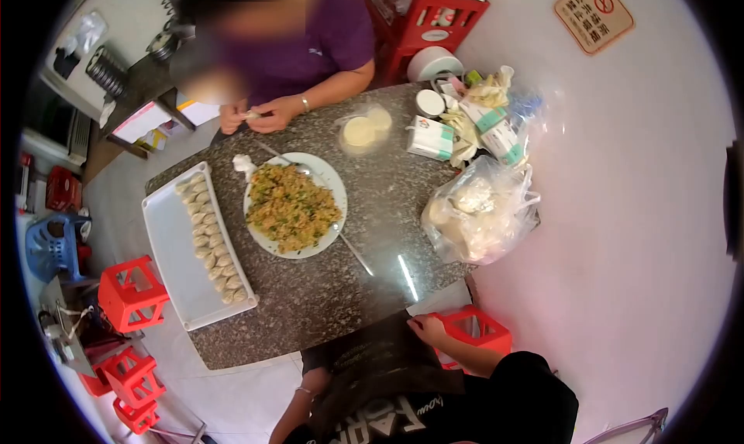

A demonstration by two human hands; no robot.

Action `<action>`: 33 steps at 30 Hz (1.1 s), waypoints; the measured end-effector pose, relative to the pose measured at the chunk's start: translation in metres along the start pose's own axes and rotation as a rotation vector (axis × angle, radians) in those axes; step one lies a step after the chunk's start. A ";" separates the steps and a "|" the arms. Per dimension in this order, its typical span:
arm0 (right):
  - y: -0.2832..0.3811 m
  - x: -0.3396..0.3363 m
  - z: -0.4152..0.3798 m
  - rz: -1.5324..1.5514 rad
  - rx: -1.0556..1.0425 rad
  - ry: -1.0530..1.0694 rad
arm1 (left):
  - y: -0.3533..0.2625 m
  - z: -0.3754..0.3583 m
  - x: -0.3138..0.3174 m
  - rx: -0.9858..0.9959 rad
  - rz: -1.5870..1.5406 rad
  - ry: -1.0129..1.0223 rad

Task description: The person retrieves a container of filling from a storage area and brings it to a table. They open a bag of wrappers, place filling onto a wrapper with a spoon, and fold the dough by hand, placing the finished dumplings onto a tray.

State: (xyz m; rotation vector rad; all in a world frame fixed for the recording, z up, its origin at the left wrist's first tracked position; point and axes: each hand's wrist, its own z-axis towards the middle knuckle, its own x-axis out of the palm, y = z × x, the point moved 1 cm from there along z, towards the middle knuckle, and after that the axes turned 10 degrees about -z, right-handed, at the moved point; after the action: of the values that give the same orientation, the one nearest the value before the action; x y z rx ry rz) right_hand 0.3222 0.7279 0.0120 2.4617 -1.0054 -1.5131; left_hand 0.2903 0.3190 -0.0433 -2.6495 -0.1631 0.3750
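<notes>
The nearer spoon's handle (355, 252) slants toward the right hand (426, 330), whose openness and hold, like the left hand's (315, 379), are unclear.

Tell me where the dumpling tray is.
The dumpling tray lies left of centre in the head view, at the left edge of the table, beside the plate.

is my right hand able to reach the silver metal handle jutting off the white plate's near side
Likely yes: your right hand is by the speckled stone table, nothing visible blocking the handle.
</notes>
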 end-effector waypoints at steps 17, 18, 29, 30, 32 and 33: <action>0.002 0.035 -0.036 -0.090 0.113 0.046 | -0.127 0.116 0.048 0.600 -0.282 0.277; -0.014 0.044 -0.044 -0.106 0.099 0.048 | -0.137 0.106 0.043 0.642 -0.239 0.242; -0.042 0.063 -0.041 0.151 0.155 -0.013 | -0.131 0.098 0.059 0.968 -0.382 0.295; -0.040 0.062 -0.038 0.182 0.193 0.008 | -0.132 0.096 0.056 0.950 -0.319 0.320; -0.033 0.058 -0.032 0.170 0.183 0.018 | -0.132 0.099 0.054 0.841 -0.247 0.314; -0.027 0.056 -0.026 0.154 0.169 0.019 | -0.132 0.102 0.047 0.741 -0.172 0.305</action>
State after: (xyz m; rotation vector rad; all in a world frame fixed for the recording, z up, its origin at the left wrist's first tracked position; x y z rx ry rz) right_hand 0.3731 0.7109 -0.0287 2.4334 -1.3367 -1.4090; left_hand 0.2986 0.4876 -0.0818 -1.9098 -0.1210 -0.0364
